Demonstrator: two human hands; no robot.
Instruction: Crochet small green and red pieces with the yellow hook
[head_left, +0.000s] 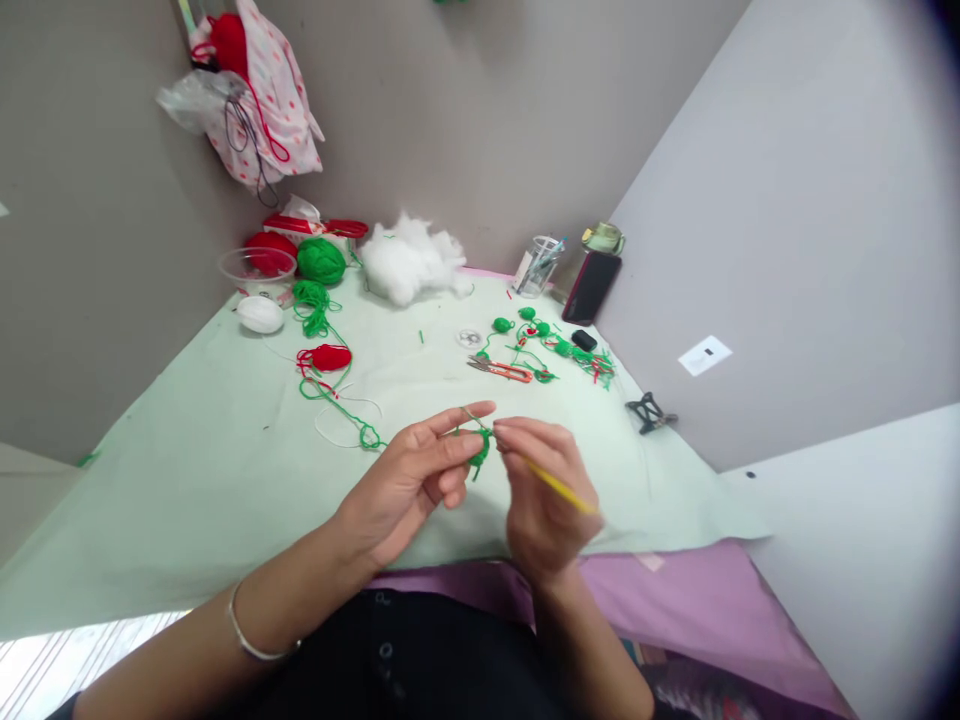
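Note:
My left hand (412, 475) pinches a small green crochet piece (480, 452) between thumb and fingers, with its index finger stretched out and yarn over it. In my right hand (551, 490) is a crochet hook (559, 484) with a yellow handle, its tip end at the edge of the green piece. The hook's metal tip is too small to make out. Green yarn (369, 436) trails over the table left of my left hand, toward a red yarn bundle (330, 358). Beyond my hands lie orange-handled thread snips (501, 369).
White stuffing (412, 260) is heaped at the back, beside a green yarn ball (321, 261) and a plastic tub (259, 268). Small green crocheted balls (502, 325) lie right of centre. A pen cup (537, 268), a phone (592, 287) and a black stand (651, 412) line the right side.

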